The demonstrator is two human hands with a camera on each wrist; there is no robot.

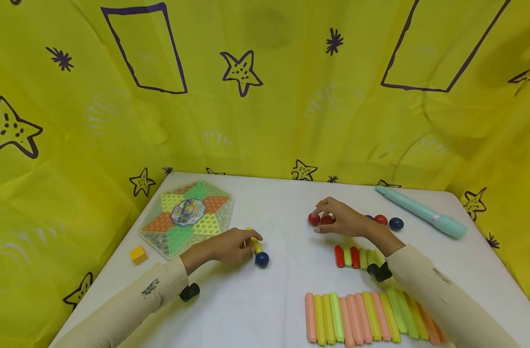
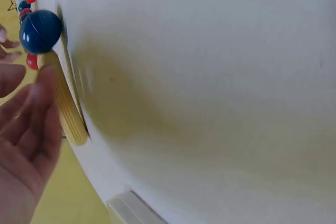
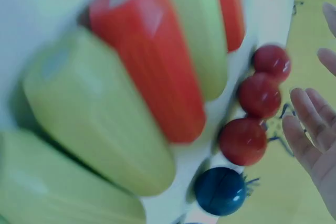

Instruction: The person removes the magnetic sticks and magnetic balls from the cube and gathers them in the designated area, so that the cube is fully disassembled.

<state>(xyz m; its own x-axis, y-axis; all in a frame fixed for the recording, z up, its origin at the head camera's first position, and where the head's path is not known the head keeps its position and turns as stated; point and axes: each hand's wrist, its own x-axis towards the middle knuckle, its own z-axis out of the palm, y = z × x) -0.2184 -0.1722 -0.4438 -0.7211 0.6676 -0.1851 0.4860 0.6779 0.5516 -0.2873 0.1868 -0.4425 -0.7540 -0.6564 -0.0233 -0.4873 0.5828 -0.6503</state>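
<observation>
Sticks (image 1: 371, 316) in a long row sat closest to the head camera, pink, yellow, green and orange side by side, with a shorter red-and-green row (image 1: 356, 257) just behind them. Left hand (image 1: 230, 245) was on the table (image 1: 282, 290), fingers curled onto a yellow stick (image 1: 254, 243) whose long axis ran away from the person, a blue ball (image 1: 262, 259) touching its near end, just beside the fingertips. Right hand (image 1: 340, 220) was further back, fingertips pinched on a red ball (image 1: 314, 219) with a second red ball (image 1: 327, 220) partly under the palm. More balls (image 1: 388, 222) lay just past the right wrist. Off to the sides: a hexagonal game board (image 1: 186, 216), a small yellow cube (image 1: 138, 254) and a teal pen-like thing (image 1: 423, 211).

Left wrist view: fingers (image 2: 37, 119) lay loosely along the yellow stick (image 2: 65, 108), touching it, blue ball (image 2: 40, 31) at its far tip (no tight clamp that I could see here).

Right wrist view was blurry. Red and green sticks (image 3: 147, 77) filled the front, three red balls (image 3: 260, 95) lined up beyond them with a blue ball (image 3: 220, 191) beside. Fingers (image 3: 310, 129) looked spread and relaxed there, just beside the balls, so the pinch was only clear from the head view.
</observation>
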